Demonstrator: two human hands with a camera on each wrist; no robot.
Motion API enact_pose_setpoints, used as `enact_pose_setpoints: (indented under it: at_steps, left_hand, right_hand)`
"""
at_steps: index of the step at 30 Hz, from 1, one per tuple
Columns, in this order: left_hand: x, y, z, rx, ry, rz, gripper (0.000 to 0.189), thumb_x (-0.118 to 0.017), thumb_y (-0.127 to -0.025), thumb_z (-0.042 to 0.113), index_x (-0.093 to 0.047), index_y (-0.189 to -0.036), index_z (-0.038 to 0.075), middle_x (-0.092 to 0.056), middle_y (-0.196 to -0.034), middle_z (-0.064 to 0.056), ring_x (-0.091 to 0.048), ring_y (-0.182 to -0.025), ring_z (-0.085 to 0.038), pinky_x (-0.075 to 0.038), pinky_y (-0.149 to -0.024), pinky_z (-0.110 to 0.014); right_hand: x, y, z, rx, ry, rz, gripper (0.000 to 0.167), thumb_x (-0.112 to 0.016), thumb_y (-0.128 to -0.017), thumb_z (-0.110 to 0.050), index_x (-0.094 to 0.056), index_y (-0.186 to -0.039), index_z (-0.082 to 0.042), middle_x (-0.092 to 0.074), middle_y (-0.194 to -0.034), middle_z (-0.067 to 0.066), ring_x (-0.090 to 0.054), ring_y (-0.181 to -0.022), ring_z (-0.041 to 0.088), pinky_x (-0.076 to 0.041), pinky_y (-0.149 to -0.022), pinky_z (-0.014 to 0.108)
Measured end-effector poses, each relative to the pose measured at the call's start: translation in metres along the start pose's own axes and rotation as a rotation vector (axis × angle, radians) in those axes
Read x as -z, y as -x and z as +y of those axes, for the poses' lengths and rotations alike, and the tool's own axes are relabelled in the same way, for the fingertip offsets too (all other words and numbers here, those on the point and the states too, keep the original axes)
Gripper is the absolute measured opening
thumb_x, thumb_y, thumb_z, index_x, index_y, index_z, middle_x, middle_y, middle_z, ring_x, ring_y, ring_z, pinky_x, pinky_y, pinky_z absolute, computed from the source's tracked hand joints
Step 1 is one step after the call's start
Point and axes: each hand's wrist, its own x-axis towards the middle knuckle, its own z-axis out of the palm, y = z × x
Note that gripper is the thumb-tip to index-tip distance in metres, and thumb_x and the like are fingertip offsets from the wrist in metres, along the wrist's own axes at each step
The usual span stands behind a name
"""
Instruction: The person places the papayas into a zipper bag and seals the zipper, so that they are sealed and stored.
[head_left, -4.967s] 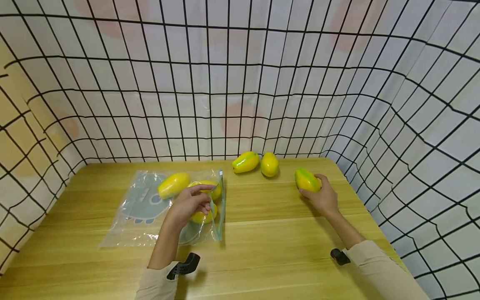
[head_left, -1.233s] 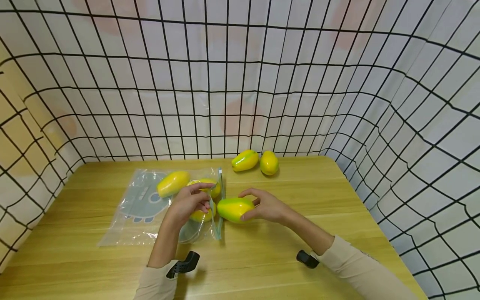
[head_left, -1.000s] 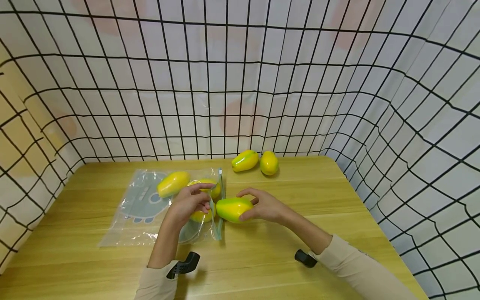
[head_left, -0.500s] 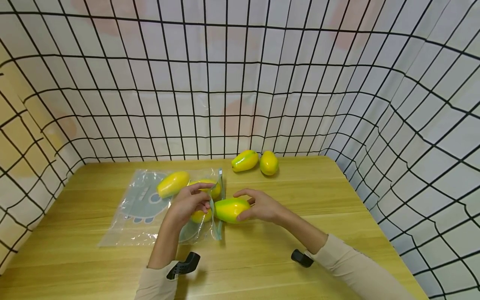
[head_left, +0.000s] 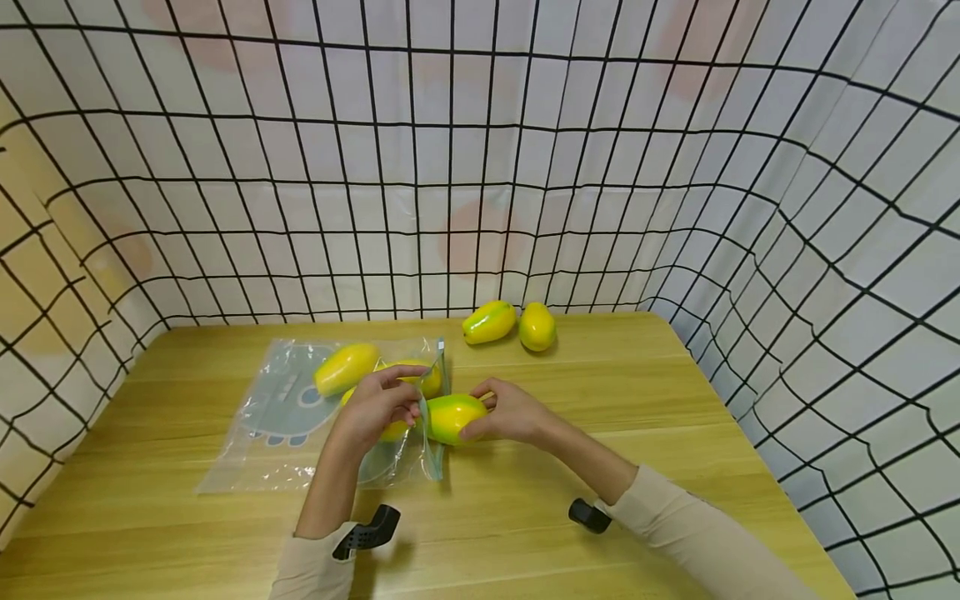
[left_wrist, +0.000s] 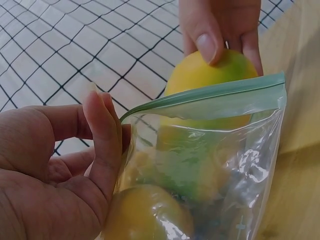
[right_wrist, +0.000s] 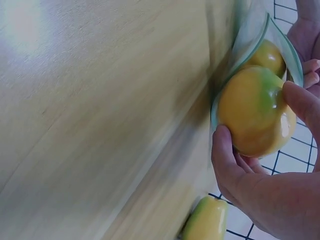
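A clear zip bag (head_left: 270,467) with a green zip edge lies on the table, several yellow fruits (head_left: 347,369) inside it. My left hand (head_left: 372,408) pinches the bag's edge at its mouth, as the left wrist view (left_wrist: 70,165) also shows. My right hand (head_left: 513,414) grips a yellow-green papaya (head_left: 453,418) with thumb and fingers. The papaya's far end is inside the bag's mouth, behind the zip edge (left_wrist: 210,95) in the left wrist view. In the right wrist view the papaya (right_wrist: 255,112) sits between the bag's two lips, another fruit (right_wrist: 268,57) behind it.
Two more papayas, one lying sideways (head_left: 489,322) and one end-on (head_left: 537,327), rest at the table's back edge. A black wire grid (head_left: 480,208) over white sheeting rises behind the wooden table (head_left: 570,550) and along both sides.
My right hand has brought the papaya from the table's right side leftward to the bag, and its tip has since slid into the mouth. My left hand has stayed on the bag's edge.
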Motion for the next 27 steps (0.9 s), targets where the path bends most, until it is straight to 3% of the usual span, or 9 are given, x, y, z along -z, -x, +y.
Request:
enact_pose_setpoints:
  at_steps: [10, 15, 21, 27]
  left_hand:
    - [0.001, 0.000, 0.000, 0.001, -0.004, -0.005, 0.046, -0.052, -0.095, -0.003, -0.051, -0.141, -0.008, -0.060, -0.069, -0.003, -0.057, -0.057, -0.009, -0.053, -0.054, -0.017]
    - [0.002, -0.001, -0.001, 0.000, 0.000, -0.012, 0.045, -0.052, -0.096, -0.002, -0.051, -0.141, -0.008, -0.061, -0.070, -0.003, -0.058, -0.058, -0.010, -0.054, -0.056, -0.017]
    - [0.001, -0.001, 0.000, -0.001, 0.008, 0.003, 0.043, -0.053, -0.096, -0.002, -0.053, -0.140, -0.006, -0.060, -0.070, -0.004, -0.058, -0.057, -0.010, -0.055, -0.055, -0.017]
    - [0.001, 0.000, 0.000, -0.011, -0.002, 0.010, 0.043, -0.053, -0.096, -0.002, -0.054, -0.139, -0.005, -0.061, -0.070, -0.005, -0.058, -0.056, -0.011, -0.055, -0.055, -0.018]
  right_hand:
    - [-0.011, -0.011, 0.000, 0.047, -0.011, -0.041, 0.064, -0.087, -0.075, -0.022, -0.058, -0.130, -0.007, -0.068, -0.109, 0.012, -0.065, -0.095, 0.021, -0.054, -0.079, 0.030]
    - [-0.015, -0.014, -0.001, 0.047, 0.013, -0.037, 0.066, -0.087, -0.075, -0.025, -0.057, -0.131, -0.007, -0.069, -0.109, 0.010, -0.066, -0.092, 0.019, -0.055, -0.078, 0.030]
    - [-0.019, -0.015, -0.002, 0.050, -0.039, -0.054, 0.067, -0.087, -0.076, -0.023, -0.055, -0.131, -0.003, -0.069, -0.110, 0.013, -0.068, -0.091, 0.019, -0.058, -0.082, 0.035]
    - [-0.024, -0.017, -0.004, 0.056, 0.012, -0.040, 0.062, -0.086, -0.077, -0.029, -0.057, -0.125, -0.003, -0.071, -0.107, 0.009, -0.067, -0.093, 0.018, -0.055, -0.081, 0.032]
